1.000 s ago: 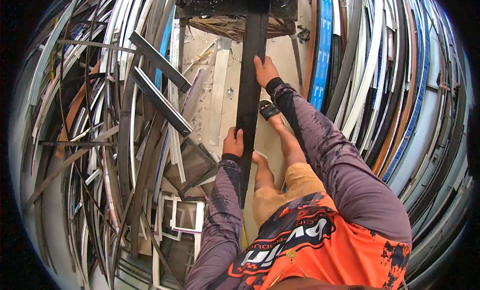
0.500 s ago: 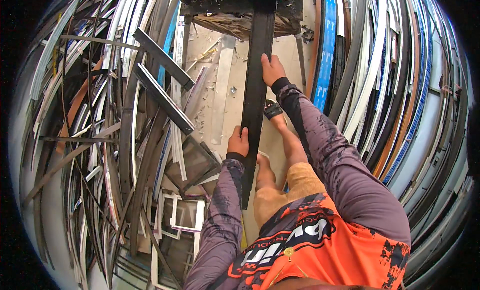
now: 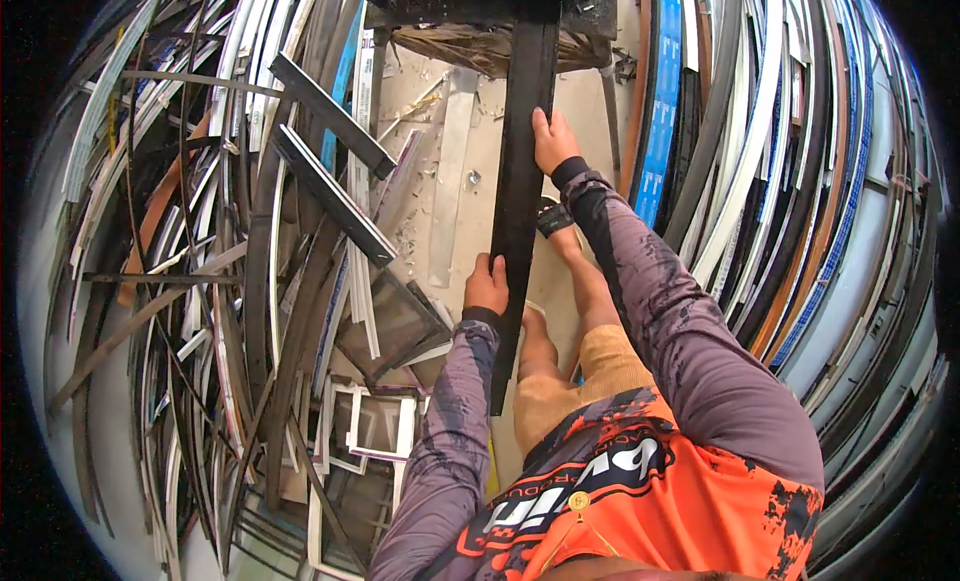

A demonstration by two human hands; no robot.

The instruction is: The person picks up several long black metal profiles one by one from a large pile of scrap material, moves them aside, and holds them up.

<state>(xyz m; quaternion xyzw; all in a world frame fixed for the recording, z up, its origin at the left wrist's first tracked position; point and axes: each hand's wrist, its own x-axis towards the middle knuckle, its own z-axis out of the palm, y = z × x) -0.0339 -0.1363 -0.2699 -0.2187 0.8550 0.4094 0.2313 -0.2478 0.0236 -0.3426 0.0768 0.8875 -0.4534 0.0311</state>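
Note:
A long, dark, flat profile bar (image 3: 524,151) runs from the dark workbench (image 3: 455,3) at the top of the view down toward my body. My right hand (image 3: 556,141) grips its right edge, closer to the bench. Lower down, my left hand (image 3: 487,284) holds the opposite edge, thumb on the upper face. Both hands' fingers curl under the bar, so their tips are hidden. The bar's far end rests on the bench top, while its near end hangs beside my left forearm.
Long profile strips (image 3: 250,201) are heaped on the left, with two short dark pieces (image 3: 335,196) jutting inward. White frames (image 3: 381,424) lie at lower left. More long strips (image 3: 740,171) line the right side. Offcuts and shavings litter the floor (image 3: 480,131) below the bench.
The whole view has shifted slightly, with things appearing a little further right. Both hands keep the same grip on the bar.

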